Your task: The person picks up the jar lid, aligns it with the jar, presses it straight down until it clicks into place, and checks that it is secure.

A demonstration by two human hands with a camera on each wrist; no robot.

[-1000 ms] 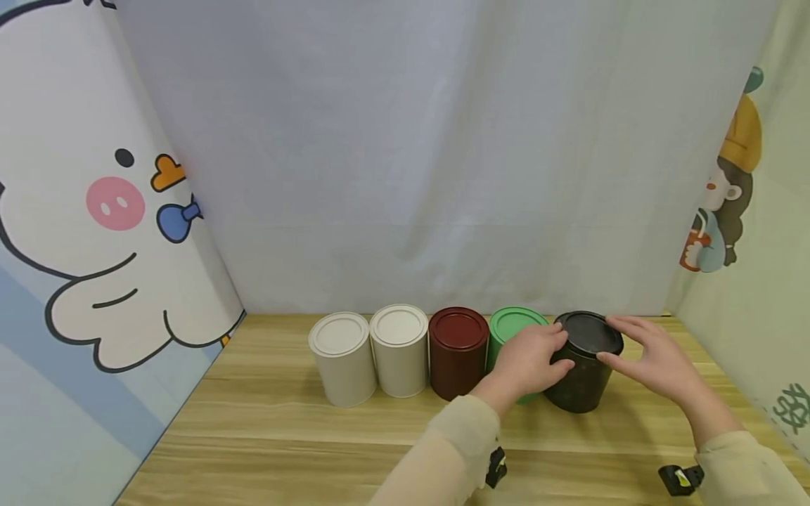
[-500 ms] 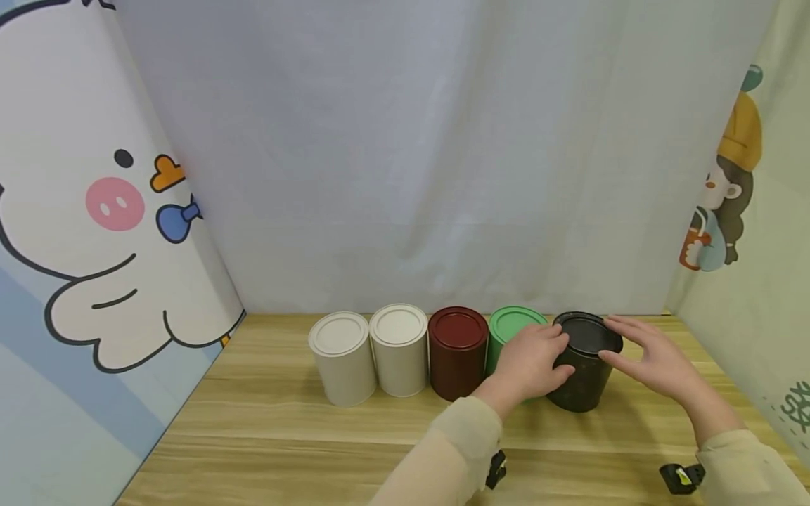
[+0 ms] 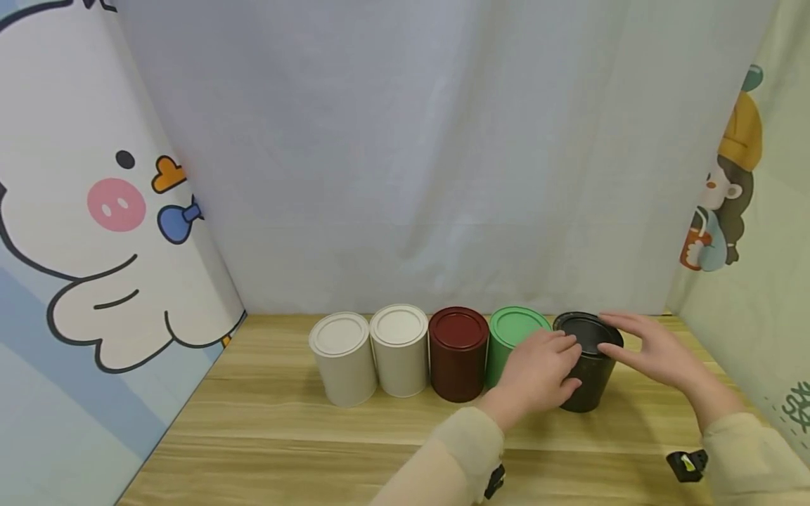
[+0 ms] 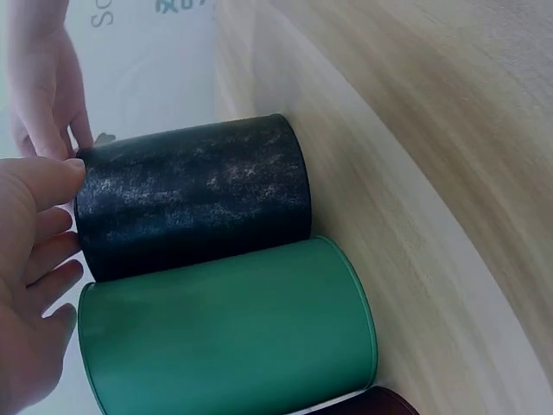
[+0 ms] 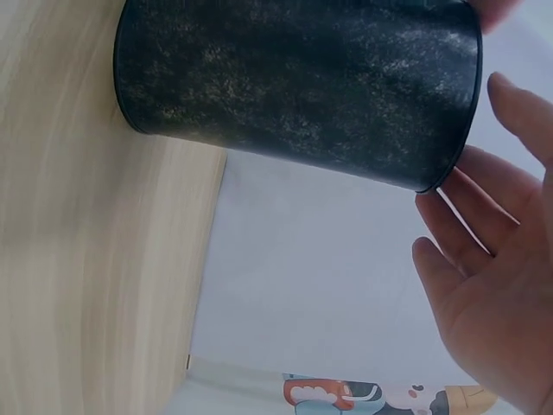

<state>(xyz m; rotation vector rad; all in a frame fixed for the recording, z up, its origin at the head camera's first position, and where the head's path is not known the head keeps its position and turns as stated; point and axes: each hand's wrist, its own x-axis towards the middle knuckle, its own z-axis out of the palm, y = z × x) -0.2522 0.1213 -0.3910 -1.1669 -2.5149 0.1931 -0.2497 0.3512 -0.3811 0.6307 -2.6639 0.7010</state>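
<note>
Here, five tins are standing in a row on the wooden table [image 3: 285, 436]: two white tins [image 3: 342, 358] at the left, then the dark red tin [image 3: 457, 353], the green tin [image 3: 511, 337], and the black tin [image 3: 585, 362] at the right end, touching or just beside the green one. The left hand [image 3: 538, 369] is resting on the black tin's near-left side, fingers loosely curved at the rim. The right hand [image 3: 654, 348] is hovering at the right rim, fingers straight and spread, barely touching if at all. A risk, I judge: a sideways push could be knocking the black tin into the green one and shunting the row.
</note>
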